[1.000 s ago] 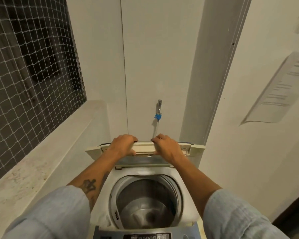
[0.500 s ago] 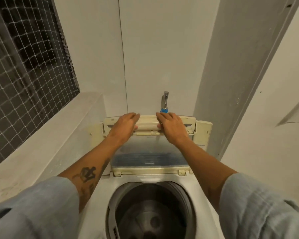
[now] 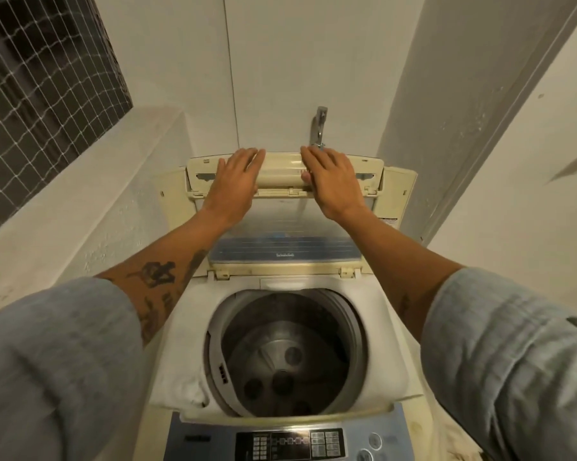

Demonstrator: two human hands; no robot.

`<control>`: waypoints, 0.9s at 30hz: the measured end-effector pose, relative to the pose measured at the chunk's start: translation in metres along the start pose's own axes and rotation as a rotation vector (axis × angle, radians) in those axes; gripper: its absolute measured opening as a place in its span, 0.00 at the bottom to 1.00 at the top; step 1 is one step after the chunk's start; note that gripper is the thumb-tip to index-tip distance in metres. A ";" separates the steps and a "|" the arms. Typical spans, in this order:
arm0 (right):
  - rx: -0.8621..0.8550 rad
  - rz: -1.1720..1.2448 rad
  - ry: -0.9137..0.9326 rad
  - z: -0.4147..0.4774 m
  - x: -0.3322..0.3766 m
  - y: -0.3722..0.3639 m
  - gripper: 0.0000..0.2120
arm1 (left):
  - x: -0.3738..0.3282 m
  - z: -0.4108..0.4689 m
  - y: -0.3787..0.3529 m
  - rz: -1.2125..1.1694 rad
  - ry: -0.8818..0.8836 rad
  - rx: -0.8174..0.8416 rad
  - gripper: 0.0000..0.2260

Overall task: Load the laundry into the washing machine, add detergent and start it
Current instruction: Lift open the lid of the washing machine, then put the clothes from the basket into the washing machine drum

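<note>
A cream top-loading washing machine [image 3: 385,314] stands right below me. Its folding lid [image 3: 280,227] is raised and leans back toward the wall. My left hand [image 3: 235,181] and my right hand [image 3: 333,181] lie flat on the lid's upper panel, fingers stretched out and a little apart, gripping nothing. The steel drum [image 3: 280,357] is exposed and holds no laundry. The control panel [image 3: 290,444] with its buttons runs along the near edge. No detergent or clothes are in view.
A metal tap [image 3: 318,126] sticks out of the white wall just behind the lid. A concrete ledge [image 3: 64,207] with a netted window [image 3: 41,78] runs along the left. A white wall with a paper notice [image 3: 576,168] closes in the right side.
The lid has swung up from half-folded to leaning back near the wall. Both hands went from gripping its edge to lying flat on it. My view has tipped down toward the drum.
</note>
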State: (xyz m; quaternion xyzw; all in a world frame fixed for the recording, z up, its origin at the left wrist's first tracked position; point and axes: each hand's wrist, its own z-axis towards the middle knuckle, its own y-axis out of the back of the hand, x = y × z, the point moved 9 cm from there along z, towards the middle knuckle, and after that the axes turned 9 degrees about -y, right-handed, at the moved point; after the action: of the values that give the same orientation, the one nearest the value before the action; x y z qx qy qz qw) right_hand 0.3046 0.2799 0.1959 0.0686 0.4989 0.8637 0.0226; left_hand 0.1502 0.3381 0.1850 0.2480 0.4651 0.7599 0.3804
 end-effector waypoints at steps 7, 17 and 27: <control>0.072 0.083 -0.076 -0.027 -0.027 0.029 0.27 | -0.037 -0.004 0.017 0.022 -0.038 -0.045 0.30; 0.054 -0.004 -0.470 -0.212 -0.207 0.087 0.32 | -0.292 0.023 -0.056 -0.296 -0.291 0.080 0.29; 0.127 -0.047 -0.725 -0.400 -0.311 0.070 0.32 | -0.477 -0.020 -0.141 -0.379 -0.486 0.177 0.27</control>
State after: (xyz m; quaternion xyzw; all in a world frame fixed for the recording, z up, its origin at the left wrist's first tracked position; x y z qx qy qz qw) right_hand 0.5580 -0.1314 0.0292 0.3601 0.5125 0.7497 0.2135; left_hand 0.4646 -0.0194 0.0388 0.3633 0.4628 0.5506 0.5921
